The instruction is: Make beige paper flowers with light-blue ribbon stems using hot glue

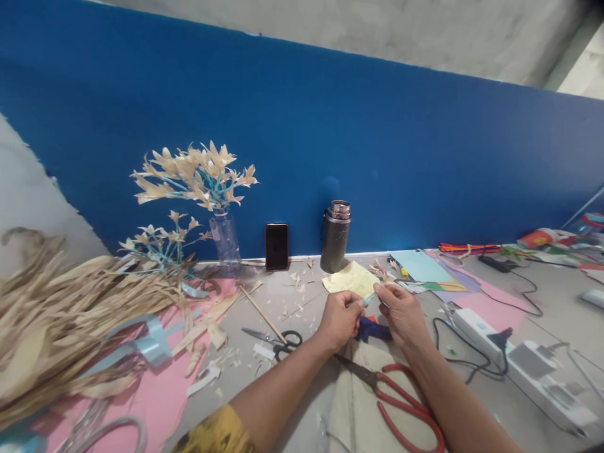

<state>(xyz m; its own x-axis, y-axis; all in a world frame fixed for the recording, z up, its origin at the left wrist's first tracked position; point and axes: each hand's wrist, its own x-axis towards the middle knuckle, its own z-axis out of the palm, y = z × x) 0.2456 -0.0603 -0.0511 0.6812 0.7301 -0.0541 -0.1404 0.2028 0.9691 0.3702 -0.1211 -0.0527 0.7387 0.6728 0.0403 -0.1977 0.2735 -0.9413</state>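
Observation:
My left hand (338, 319) and my right hand (401, 313) are close together over the middle of the table, both pinched on a thin light-blue strip (369, 299) that runs between them. Just beyond the fingers lies a yellow paper sheet (352, 279). A dark blue object (372, 329) sits on the table under the hands. Red-handled scissors (401, 402) lie below my right forearm. Black-handled scissors (276, 341) rest to the left of my left hand.
A heap of dried leaf strips (56, 314) fills the left side on pink paper (155, 390). A bottle vase with handmade flowers (198, 182), a phone (276, 246) and a metal flask (335, 236) stand against the blue wall. A white power strip (523, 371) with cables lies right.

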